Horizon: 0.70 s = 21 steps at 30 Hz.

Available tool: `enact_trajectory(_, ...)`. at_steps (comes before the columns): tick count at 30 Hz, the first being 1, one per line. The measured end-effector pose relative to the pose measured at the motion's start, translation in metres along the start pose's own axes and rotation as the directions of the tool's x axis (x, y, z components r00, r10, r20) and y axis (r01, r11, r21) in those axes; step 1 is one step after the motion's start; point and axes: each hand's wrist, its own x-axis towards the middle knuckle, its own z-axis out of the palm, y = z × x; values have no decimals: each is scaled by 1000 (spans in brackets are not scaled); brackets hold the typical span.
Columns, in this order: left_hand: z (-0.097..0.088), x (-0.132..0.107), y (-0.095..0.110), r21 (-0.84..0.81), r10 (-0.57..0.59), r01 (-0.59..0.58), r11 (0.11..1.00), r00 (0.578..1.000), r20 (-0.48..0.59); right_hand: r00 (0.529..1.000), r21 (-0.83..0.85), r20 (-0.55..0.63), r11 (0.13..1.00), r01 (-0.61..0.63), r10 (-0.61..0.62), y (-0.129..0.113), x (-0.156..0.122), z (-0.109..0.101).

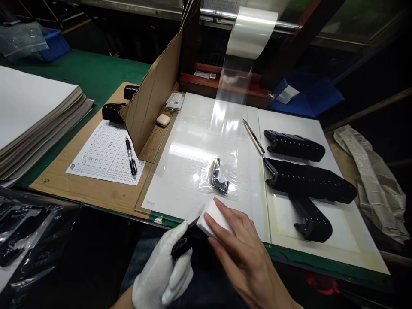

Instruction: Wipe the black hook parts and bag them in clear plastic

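Observation:
My left hand wears a white glove and is closed around a small black plastic part near the table's front edge. My bare right hand presses a white block, like a sponge or eraser, against that part, fingers wrapped over it. Just beyond lies a black part in a clear plastic bag on the white work mat. A strip of clear film hangs from a roll down onto the mat.
Three long black plastic pieces lie on the right. A thin knife lies beside them. A cardboard divider, a printed form with a pen, an earbud case and a paper stack are at left.

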Motion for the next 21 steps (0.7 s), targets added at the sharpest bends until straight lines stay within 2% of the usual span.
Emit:
enact_trajectory(2,-4,-1,0,-11,3,-3,1000,999,52,984,167,88,972,-168,155,-1,1,-8)
enact_trajectory(3,-6,-1,0,-19,5,-3,1000,996,87,952,272,158,915,-297,262,-1,2,-13)
enact_trajectory(4,-7,-1,0,-24,7,-4,1000,992,127,902,373,237,824,-427,361,-2,4,-20)
enact_trajectory(6,-7,-3,4,-11,6,-4,1000,978,209,803,522,380,610,-596,460,-5,8,-32)
enact_trajectory(7,-6,-4,7,20,7,-12,1000,974,226,776,569,417,529,-629,474,-7,9,-36)
enact_trajectory(8,-3,-6,11,66,10,-26,997,973,230,768,608,421,479,-634,483,-10,9,-39)
enact_trajectory(9,0,-8,16,116,19,-46,992,973,229,784,641,388,469,-607,484,-12,9,-40)
enact_trajectory(10,3,-10,21,167,36,-75,983,974,221,820,661,321,507,-553,474,-14,8,-39)
enact_trajectory(11,7,-12,26,224,64,-111,968,976,206,875,660,221,594,-460,431,-16,8,-35)
enact_trajectory(12,10,-14,30,295,89,-146,944,976,196,940,623,107,715,-318,325,-18,7,-30)
enact_trajectory(13,12,-15,34,368,118,-185,911,974,196,989,537,11,833,-133,150,-18,7,-24)
enact_trajectory(14,13,-15,37,444,156,-228,866,969,194,997,411,-45,909,73,-60,-18,8,-17)
enact_trajectory(15,13,-15,39,529,208,-277,802,960,187,967,281,-54,925,255,-250,-18,9,-10)
enact_trajectory(16,12,-14,40,612,274,-327,720,944,182,926,181,-37,909,376,-375,-17,11,-2)
enact_trajectory(17,10,-12,40,680,343,-373,631,920,187,903,111,-14,896,429,-430,-17,13,4)
enact_trajectory(19,7,-8,39,797,478,-427,426,855,203,913,23,-12,913,407,-407,-15,17,15)
enact_trajectory(21,4,-4,37,915,580,-349,203,796,175,901,-31,-21,901,433,-434,-15,20,23)
